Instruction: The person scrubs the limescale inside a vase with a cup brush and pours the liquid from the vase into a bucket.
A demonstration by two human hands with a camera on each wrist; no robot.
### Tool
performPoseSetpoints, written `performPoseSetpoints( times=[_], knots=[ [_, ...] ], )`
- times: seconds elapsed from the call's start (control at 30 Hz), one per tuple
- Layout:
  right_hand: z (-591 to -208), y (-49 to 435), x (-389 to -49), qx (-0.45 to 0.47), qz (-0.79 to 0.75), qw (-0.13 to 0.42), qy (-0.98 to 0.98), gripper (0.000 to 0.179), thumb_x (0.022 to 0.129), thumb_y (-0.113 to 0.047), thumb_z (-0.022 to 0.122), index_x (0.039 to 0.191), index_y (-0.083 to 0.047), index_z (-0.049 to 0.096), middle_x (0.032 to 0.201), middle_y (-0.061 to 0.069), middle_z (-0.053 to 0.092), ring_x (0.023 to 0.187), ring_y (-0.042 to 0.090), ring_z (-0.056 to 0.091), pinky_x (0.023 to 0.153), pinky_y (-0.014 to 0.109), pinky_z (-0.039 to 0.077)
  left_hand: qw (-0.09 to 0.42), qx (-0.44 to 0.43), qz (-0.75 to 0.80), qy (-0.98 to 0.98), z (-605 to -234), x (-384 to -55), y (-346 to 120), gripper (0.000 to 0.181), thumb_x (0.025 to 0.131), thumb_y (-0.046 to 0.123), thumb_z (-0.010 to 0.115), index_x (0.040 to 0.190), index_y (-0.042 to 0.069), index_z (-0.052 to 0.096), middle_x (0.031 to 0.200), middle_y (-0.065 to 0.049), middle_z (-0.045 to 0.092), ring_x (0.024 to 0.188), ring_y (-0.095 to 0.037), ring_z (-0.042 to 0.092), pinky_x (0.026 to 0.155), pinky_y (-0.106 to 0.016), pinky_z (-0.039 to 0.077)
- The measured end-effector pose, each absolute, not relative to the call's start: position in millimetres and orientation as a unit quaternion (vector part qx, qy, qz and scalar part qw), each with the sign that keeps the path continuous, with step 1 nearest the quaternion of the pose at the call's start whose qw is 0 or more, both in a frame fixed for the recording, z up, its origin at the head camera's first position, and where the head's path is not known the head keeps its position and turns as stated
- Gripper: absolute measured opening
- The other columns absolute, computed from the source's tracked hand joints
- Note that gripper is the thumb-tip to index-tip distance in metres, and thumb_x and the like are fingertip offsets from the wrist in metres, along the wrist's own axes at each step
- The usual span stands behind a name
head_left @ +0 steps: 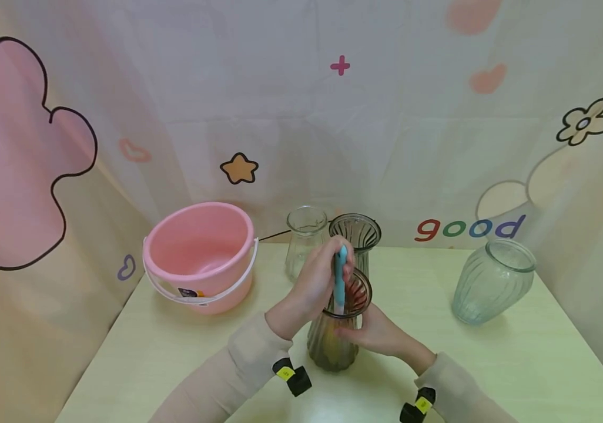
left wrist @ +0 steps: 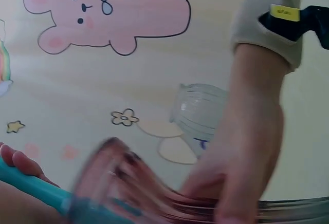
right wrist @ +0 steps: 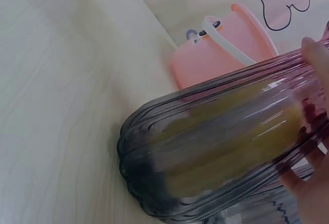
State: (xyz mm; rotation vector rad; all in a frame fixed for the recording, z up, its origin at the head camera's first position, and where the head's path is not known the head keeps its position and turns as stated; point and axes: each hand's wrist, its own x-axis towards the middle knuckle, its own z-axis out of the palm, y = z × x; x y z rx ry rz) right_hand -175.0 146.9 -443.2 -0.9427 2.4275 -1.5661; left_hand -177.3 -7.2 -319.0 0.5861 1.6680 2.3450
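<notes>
My left hand (head_left: 322,271) grips the teal handle (head_left: 340,276) of a bottle brush, pointed down through the mouth of a dark, ribbed glass vase (head_left: 330,346). A yellow brush head (right wrist: 241,147) shows through the vase wall in the right wrist view. My right hand (head_left: 378,332) holds the vase around its neck, fingers on both sides in the right wrist view. The vase stands slightly tilted on the table, its flared rim (left wrist: 110,147) near the left hand's fingers (left wrist: 23,162).
Behind my hands stand a second dark ribbed vase (head_left: 355,226) and a clear glass vase (head_left: 301,249). A pink bucket (head_left: 201,235) with a white handle is at left. At right is a pale, rounded glass vase (head_left: 492,288). A printed curtain (head_left: 280,70) hangs behind the table (head_left: 185,358).
</notes>
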Motion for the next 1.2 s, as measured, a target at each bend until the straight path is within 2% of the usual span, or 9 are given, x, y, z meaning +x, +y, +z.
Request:
performPoseSetpoints(
  times=[0.2,0.43,0.53,0.67,0.77,1.0,1.1,1.2],
  knots=[
    [-444,142,-176,-0.294,-0.523,0.04,0.799,0.064,0.078,-0.016,0.072,0.131,-0.015,0.037,0.123,0.0,0.05,0.11,0.012,0.046,0.096,0.036,0.037,0.064,0.245,0.802,0.541,-281,-175,-17,0.033,0.095,0.018,0.03,0.068,0.009,0.047,0.063,0.001,0.041,0.06,-0.014,0.038,0.061,-0.026,0.034],
    [-430,135,-168,-0.285,-0.536,0.035,0.794,0.07,0.075,-0.008,0.074,0.132,-0.008,0.035,0.125,0.006,0.047,0.111,0.011,0.046,0.097,0.032,0.038,0.042,0.259,0.81,0.524,-260,-174,-24,0.035,0.095,0.014,0.031,0.066,0.009,0.05,0.061,0.0,0.041,0.059,-0.015,0.037,0.06,-0.026,0.033],
    [-424,132,-164,-0.288,-0.545,0.031,0.787,0.07,0.075,-0.008,0.074,0.132,-0.005,0.034,0.124,0.009,0.048,0.11,0.012,0.047,0.097,0.03,0.038,0.033,0.254,0.815,0.52,-261,-175,-22,0.034,0.094,0.013,0.032,0.065,0.009,0.05,0.061,0.001,0.041,0.058,-0.014,0.037,0.059,-0.025,0.033],
    [-431,133,-167,-0.286,-0.548,0.025,0.785,0.069,0.076,-0.01,0.073,0.133,-0.011,0.034,0.125,0.004,0.048,0.111,0.011,0.047,0.097,0.029,0.039,0.032,0.246,0.811,0.53,-272,-176,-16,0.032,0.093,0.014,0.033,0.066,0.009,0.049,0.061,0.001,0.041,0.058,-0.014,0.037,0.058,-0.025,0.034],
    [-441,135,-172,-0.293,-0.545,0.021,0.786,0.07,0.077,-0.014,0.073,0.134,-0.017,0.033,0.128,0.0,0.047,0.115,0.012,0.046,0.097,0.03,0.039,0.051,0.225,0.804,0.549,-289,-175,-10,0.031,0.094,0.016,0.031,0.068,0.01,0.048,0.062,0.001,0.041,0.058,-0.013,0.038,0.058,-0.025,0.034],
    [-426,132,-161,-0.311,-0.527,0.007,0.791,0.079,0.076,-0.005,0.072,0.139,-0.005,0.026,0.133,0.01,0.044,0.117,0.005,0.043,0.097,0.023,0.039,0.091,0.178,0.788,0.582,-322,-176,-2,0.029,0.093,0.017,0.031,0.07,0.01,0.047,0.063,0.002,0.042,0.058,-0.013,0.038,0.058,-0.026,0.034],
    [-437,135,-167,-0.326,-0.519,0.004,0.79,0.084,0.076,-0.005,0.072,0.143,-0.009,0.02,0.136,0.009,0.041,0.12,0.006,0.041,0.099,0.023,0.037,0.094,0.171,0.778,0.597,-327,-178,-2,0.028,0.093,0.017,0.032,0.071,0.009,0.047,0.064,0.001,0.042,0.058,-0.014,0.039,0.057,-0.025,0.035],
    [-440,139,-170,-0.331,-0.515,0.026,0.79,0.079,0.08,-0.01,0.07,0.142,-0.014,0.022,0.137,0.005,0.039,0.121,0.008,0.039,0.1,0.025,0.036,0.09,0.171,0.777,0.599,-328,-179,-2,0.028,0.092,0.018,0.032,0.071,0.01,0.047,0.064,0.001,0.042,0.058,-0.014,0.039,0.057,-0.026,0.035]
  ],
)
